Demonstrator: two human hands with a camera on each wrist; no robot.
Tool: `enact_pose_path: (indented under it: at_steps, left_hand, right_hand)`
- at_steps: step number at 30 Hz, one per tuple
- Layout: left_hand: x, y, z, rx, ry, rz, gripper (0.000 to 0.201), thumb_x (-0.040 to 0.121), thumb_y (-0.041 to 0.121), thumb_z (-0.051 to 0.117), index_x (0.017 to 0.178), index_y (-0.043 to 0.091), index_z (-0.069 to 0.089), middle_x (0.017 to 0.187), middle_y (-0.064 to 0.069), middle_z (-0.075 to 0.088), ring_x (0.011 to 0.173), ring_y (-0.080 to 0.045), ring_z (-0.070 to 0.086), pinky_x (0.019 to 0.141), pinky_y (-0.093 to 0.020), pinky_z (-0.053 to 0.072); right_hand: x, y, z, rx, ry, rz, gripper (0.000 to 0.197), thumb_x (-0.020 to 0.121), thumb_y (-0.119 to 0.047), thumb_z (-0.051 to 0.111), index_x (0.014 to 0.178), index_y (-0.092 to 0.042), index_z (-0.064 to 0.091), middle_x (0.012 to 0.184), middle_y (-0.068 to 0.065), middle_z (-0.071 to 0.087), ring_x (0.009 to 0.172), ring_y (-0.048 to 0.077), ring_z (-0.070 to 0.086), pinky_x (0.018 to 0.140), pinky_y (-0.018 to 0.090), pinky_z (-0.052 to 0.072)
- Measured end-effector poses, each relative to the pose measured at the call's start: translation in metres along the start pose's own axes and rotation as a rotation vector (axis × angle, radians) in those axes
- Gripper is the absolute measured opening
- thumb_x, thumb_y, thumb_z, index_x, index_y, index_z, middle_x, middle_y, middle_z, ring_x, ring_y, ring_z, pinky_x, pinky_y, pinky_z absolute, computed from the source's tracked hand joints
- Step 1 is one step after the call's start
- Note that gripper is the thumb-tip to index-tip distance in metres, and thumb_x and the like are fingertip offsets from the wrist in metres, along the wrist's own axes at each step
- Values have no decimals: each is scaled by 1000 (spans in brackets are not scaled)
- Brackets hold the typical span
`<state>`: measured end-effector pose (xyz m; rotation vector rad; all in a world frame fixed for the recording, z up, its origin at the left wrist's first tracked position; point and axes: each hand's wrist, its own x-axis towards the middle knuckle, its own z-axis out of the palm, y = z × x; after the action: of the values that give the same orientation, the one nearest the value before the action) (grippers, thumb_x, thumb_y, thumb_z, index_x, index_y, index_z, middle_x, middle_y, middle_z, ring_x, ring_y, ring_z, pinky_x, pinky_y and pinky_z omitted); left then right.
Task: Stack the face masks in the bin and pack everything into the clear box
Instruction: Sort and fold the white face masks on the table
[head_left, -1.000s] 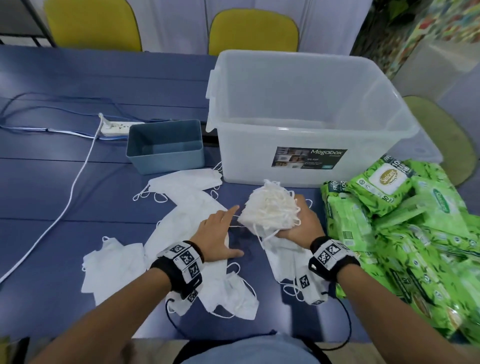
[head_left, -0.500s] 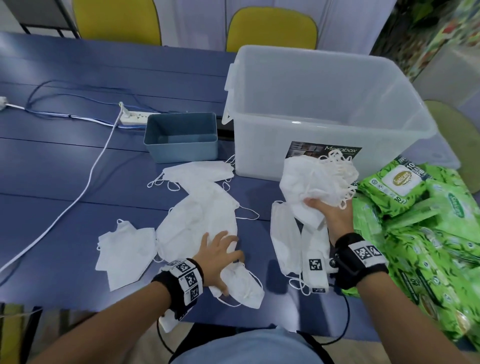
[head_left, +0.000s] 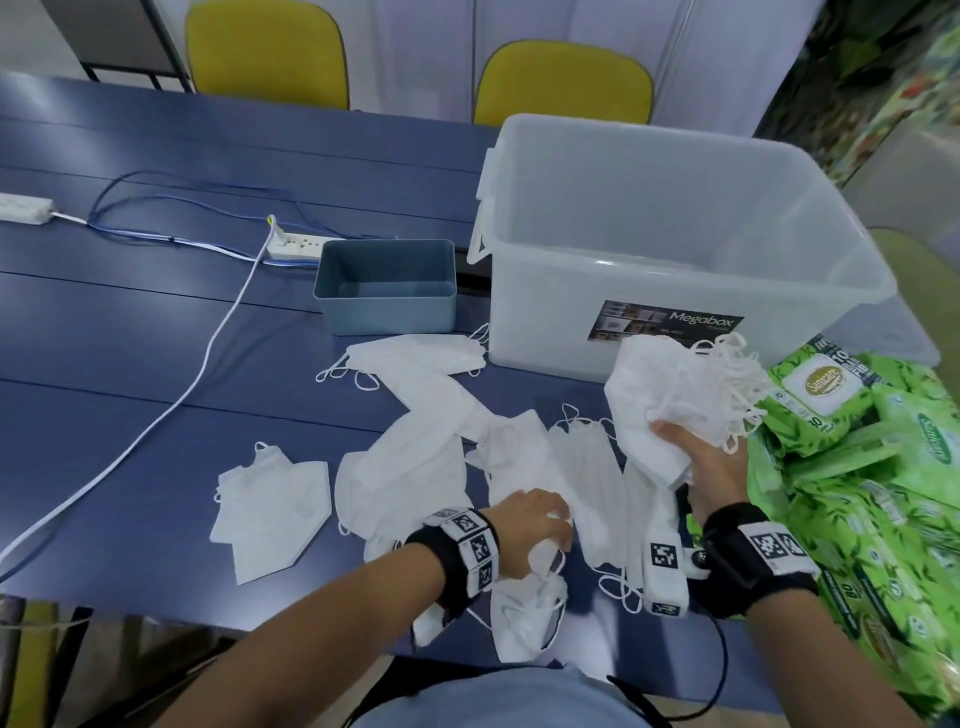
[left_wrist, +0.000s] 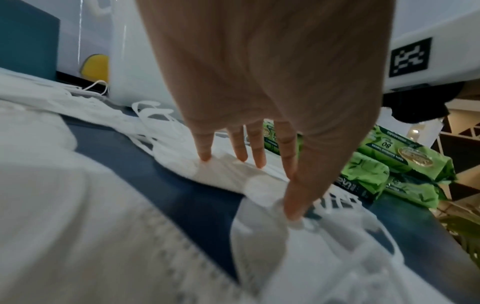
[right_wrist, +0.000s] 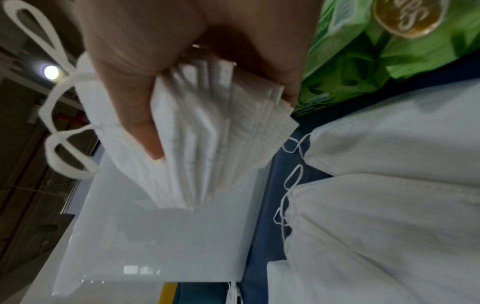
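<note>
The right hand clamps a fanned bundle of masks by its lower edge, just in front of the clear box, with the ear loops spilling to the right. The left hand is spread, its fingertips pressing a loose mask onto the near table. To do this well, lift that mask flat and square its edges against the bundle. Then take the lot to the empty blue bin, far left.

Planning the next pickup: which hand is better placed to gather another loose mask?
Left: the left hand is free, fingers touching a loose mask; the right hand is full, gripping the mask stack.
</note>
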<state>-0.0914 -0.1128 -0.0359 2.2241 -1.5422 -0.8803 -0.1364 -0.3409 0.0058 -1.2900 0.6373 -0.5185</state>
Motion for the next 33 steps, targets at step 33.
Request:
enact_pose_path:
  at_steps: [33]
  left_hand:
    - [-102, -147, -55, -340, 705, -1142, 53, 88, 13, 57, 131, 8, 28, 115, -26, 55, 102, -44, 55, 83, -47, 44]
  right_hand:
    - [-20, 9, 66, -221, -236, 103, 84, 43, -22, 92, 121, -16, 60, 114, 1, 70, 105, 21, 67, 92, 45, 53]
